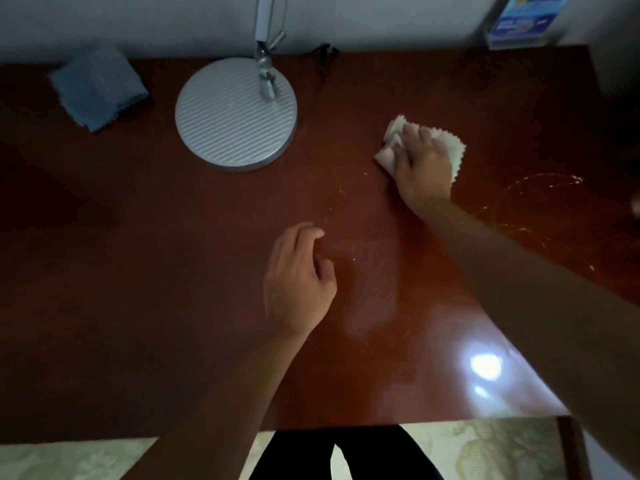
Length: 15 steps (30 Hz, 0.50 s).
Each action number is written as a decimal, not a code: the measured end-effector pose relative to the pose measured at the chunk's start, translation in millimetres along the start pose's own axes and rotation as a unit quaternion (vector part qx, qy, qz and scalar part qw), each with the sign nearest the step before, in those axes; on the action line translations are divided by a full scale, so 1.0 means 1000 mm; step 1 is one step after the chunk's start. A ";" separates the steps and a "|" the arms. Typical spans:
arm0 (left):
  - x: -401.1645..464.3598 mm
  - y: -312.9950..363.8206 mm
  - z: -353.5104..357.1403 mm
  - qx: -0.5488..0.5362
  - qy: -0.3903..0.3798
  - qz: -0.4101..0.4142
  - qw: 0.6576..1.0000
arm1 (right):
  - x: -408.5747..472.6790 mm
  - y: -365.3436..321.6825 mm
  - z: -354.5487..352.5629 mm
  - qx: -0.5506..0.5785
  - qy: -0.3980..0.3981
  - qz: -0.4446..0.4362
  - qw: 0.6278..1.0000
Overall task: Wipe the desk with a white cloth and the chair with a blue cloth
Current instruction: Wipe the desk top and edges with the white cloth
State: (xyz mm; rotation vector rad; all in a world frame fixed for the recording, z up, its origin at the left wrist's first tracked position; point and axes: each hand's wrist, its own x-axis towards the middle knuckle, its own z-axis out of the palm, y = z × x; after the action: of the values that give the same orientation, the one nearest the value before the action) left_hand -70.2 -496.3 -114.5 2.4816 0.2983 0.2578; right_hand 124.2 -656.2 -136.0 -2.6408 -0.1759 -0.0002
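Right grip [420, 164] is pressing the bunched white cloth [450, 150] flat against the worktop [138, 271] toward its far right side, fingers curling over the folds, while the left grip [298, 271] is hovering loosely curled and holding nothing near the middle. Streaky residue [540, 188] is showing nearer the right edge, so a wide sweep risks smearing it. Sitting close by, the lamp base [235, 112] could get knocked. At the far left corner, the blue cloth [98, 86] is lying untouched.

Silver lamp base [236, 114], blue leaflet holder [518, 20]
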 end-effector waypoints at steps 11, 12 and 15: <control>0.055 -0.032 -0.027 -0.004 0.011 0.015 1.000 | -0.057 -0.010 0.000 0.041 -0.073 -0.061 0.995; 0.056 -0.034 -0.029 -0.012 0.018 0.005 1.000 | -0.028 -0.009 0.000 0.032 -0.043 -0.022 0.998; 0.061 -0.038 -0.033 -0.020 0.023 0.000 1.000 | 0.030 -0.034 0.016 0.020 -0.019 0.023 0.999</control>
State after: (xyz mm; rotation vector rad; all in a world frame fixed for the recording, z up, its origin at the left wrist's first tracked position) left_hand -26.4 -431.7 -104.7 2.4378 0.3099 0.3176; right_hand 149.3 -615.3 -132.9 -2.6052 -0.1270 0.0670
